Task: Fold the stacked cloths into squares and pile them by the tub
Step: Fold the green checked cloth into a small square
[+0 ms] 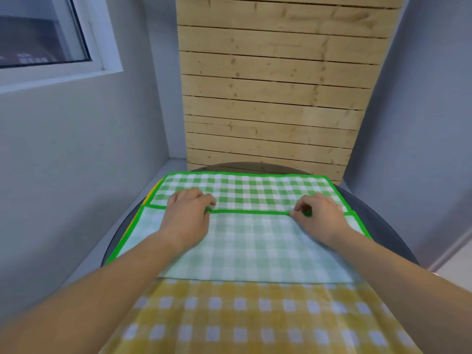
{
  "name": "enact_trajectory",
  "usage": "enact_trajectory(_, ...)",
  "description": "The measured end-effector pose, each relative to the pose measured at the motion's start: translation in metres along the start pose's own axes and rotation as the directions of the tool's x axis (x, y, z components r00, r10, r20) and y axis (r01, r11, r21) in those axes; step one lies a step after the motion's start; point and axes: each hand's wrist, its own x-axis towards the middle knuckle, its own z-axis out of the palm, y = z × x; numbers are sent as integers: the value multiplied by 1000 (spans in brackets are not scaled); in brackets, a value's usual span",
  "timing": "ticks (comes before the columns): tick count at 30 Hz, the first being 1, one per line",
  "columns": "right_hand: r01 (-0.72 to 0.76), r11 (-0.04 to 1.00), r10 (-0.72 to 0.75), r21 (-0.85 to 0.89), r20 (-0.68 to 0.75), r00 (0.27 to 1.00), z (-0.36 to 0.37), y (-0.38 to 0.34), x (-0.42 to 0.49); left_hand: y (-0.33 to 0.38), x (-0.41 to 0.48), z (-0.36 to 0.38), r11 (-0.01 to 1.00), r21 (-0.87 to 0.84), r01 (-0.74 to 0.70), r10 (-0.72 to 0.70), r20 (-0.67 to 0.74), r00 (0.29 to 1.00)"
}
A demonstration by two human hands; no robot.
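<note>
Yellow checked cloth (pixel 255 315) nearest, spread flat and filling the bottom of the view, white squares on yellow; a thin yellow edge also shows further off at the left, beneath the green one. Both bare forearms reach forward over it. On top lies the green checked cloth (pixel 250 190), bright green binding all round. Its near half is turned over away from the person, so the paler underside faces up, and the fold line sits where green meets yellow. Left hand (pixel 189 213): knuckles up, fingers curled, fingertips pinching the bound edge of the turned-over half. Right hand (pixel 319 215): same posture, thumb and fingers nipping the same edge further to the right. The bound edge runs taut and straight between the two hands, short of the cloth's far edge, leaving a strip of the brighter face uncovered beyond. Both cloths rest on a round dark table (pixel 388 226), its rim showing at the right and far side. Behind the table, a pine-plank panel (pixel 275 85), boards horizontal, knots visible. Grey walls (pixel 421 111) on either side. Window (pixel 38 34) with white frame, upper left.
</note>
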Motion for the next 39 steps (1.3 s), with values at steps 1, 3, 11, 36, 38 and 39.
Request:
enact_trajectory(1, 0, 1000, 0, 8, -5, 1000, 0, 1, 0, 5, -1, 0, 998, -36, -52, 52, 7, 999)
enact_trajectory(3, -6, 1000, 6, 30, 4, 1000, 0, 1, 1, 19, -5, 2, 987, -93, -133, 139, 64, 988)
enact_trajectory(11, -47, 983, 42, 178, 32, 999, -7, -14, 32, 35, -19, 17, 986, -165, -32, 58, 156, 986)
enact_trajectory(36, 95, 981, -101, 169, 24, 995, -37, -48, 117, 35, -25, 20, 989, -44, -140, 139, -24, 990)
enact_trajectory(38, 138, 976, -140, 171, 2, 990, -54, -53, 107, 38, -25, 18, 991, -8, -137, 137, -11, 991)
enact_trajectory(39, 158, 975, -159, 156, -10, 987, -62, -55, 102, 39, -26, 17, 990, 14, -140, 140, 6, 990)
